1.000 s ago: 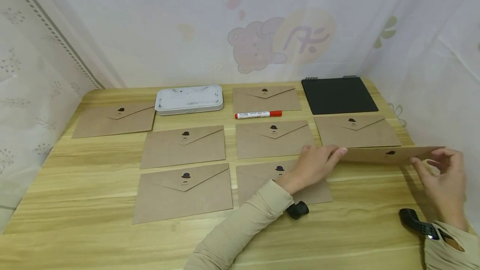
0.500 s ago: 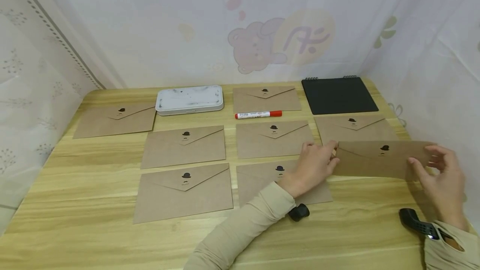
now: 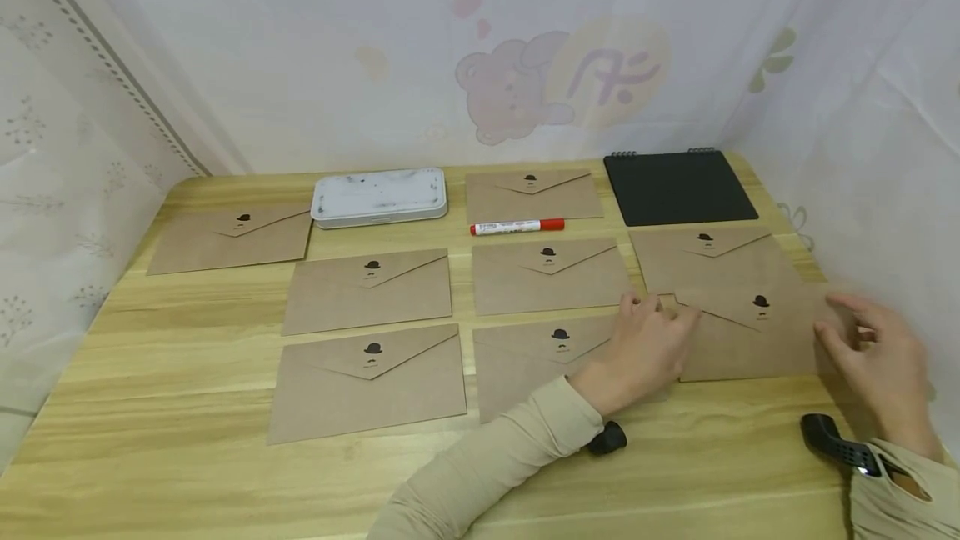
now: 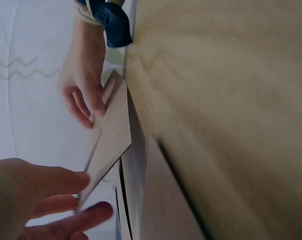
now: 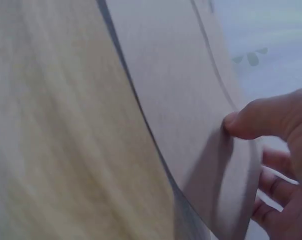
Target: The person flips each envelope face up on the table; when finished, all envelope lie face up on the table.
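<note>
A brown kraft envelope with a printed black hat slants over the table's right side, its near edge lower than its far edge. My left hand pinches its left end; in the left wrist view the thumb and fingers lie on either side of the corner. At the other end my right hand holds it, thumb on the front face and fingers behind the edge. Partly under my left hand and forearm lies another envelope. A further envelope lies just behind the held one, which overlaps it in the head view.
Several matching envelopes lie in rows, including ones at front left, middle left and far left. A whitish tin case, a red-capped marker and a black spiral notebook are toward the back. Curtains border the table.
The envelope has swung from nearly edge-on to showing its flap side, its near edge coming down toward the table. My left hand has shifted slightly right and nearer; the right has barely moved.
</note>
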Demonstrator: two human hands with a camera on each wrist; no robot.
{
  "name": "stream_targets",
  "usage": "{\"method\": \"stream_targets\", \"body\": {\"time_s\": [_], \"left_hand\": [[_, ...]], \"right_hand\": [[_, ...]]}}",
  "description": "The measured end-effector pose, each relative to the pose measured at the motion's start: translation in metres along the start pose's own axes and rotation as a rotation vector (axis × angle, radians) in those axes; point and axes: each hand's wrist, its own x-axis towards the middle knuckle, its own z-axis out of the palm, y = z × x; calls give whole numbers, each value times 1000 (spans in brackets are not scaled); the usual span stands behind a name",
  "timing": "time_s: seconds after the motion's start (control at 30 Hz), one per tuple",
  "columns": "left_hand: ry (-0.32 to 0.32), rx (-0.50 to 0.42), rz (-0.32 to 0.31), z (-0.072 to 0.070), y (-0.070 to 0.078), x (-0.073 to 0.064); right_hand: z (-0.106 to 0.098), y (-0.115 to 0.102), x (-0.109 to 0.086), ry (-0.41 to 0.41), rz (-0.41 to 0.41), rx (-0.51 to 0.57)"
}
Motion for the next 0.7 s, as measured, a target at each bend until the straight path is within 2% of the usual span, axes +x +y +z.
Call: {"method": "stream_targets", "body": {"time_s": [0.17,0.23,0.4,0.5,0.63,0.7], "left_hand": [[-78,-19,25,0,8,-4],[-93,-30,24,1,9,-5],[-80,85,68,6,11,-7],[-88,145,87,8,13,-6],[-115,212,51,11,18,-4],[-102,238,28,12,20,-4]], "right_hand": [[1,6,1,-74,-57,-1],[2,7,1,-126,-56,9],[3,4,3,-274,-7,-3],[3,2,4,-330,19,10],[4,0,5,-361,30,-9],[4,0,4,-366,29,-29]]}}
